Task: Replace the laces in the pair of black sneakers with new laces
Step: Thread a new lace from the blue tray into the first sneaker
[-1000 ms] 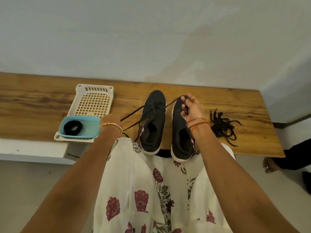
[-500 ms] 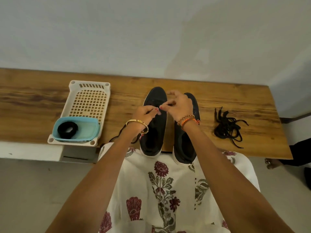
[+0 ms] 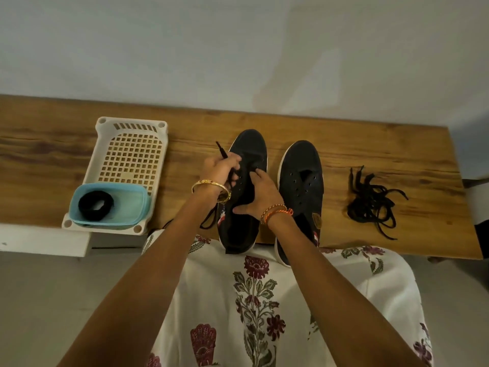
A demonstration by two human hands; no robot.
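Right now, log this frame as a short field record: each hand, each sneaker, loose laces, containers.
left hand: pinches a black lace end beside the left sneaker
right hand: rests on the left sneaker, steadying it
right sneaker: eyelets empty, no lace
loose laces: tangled black pile on the wooden bench, right of the sneakers
white basket: on the bench, left
blue tub: in the basket, holds a black coiled lace
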